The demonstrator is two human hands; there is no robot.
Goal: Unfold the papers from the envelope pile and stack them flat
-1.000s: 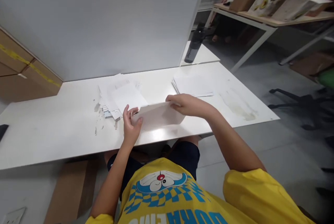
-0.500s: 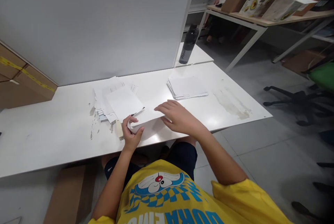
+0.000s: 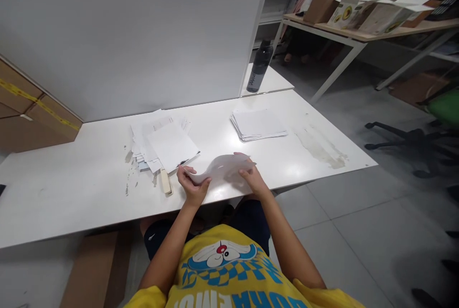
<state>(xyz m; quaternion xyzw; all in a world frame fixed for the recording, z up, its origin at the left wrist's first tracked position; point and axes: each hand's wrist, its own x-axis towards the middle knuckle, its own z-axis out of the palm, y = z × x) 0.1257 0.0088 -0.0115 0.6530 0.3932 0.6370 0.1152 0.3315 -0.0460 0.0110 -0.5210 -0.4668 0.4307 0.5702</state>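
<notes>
Between my hands, just above the front edge of the white table [image 3: 96, 188], is a curved white sheet of paper [image 3: 221, 167]; whether it is one sheet or a few I cannot tell. My left hand [image 3: 193, 187] pinches its left end, thumb in front. At the right end, my right hand [image 3: 253, 176] grips it with the thumb on the near side. A cream stapler [image 3: 165, 182] lies left of my left hand. Behind it spreads an untidy pile of papers [image 3: 172, 143], with a small dark object [image 3: 184, 161] at its near edge, partly hidden. Farther right sits a neater paper stack [image 3: 260, 124].
A dark bottle [image 3: 260, 66] stands by the grey partition [image 3: 143, 35]. Cardboard boxes [image 3: 46, 126] with yellow tape are at the left end. Beyond, another table [image 3: 344, 34] carries open cartons. A chair base [image 3: 412, 140] is on the floor at right.
My right hand has closed on the right end of the paper and moved slightly right and down. The paper has bent into a curve. My left hand has shifted right, uncovering the stapler.
</notes>
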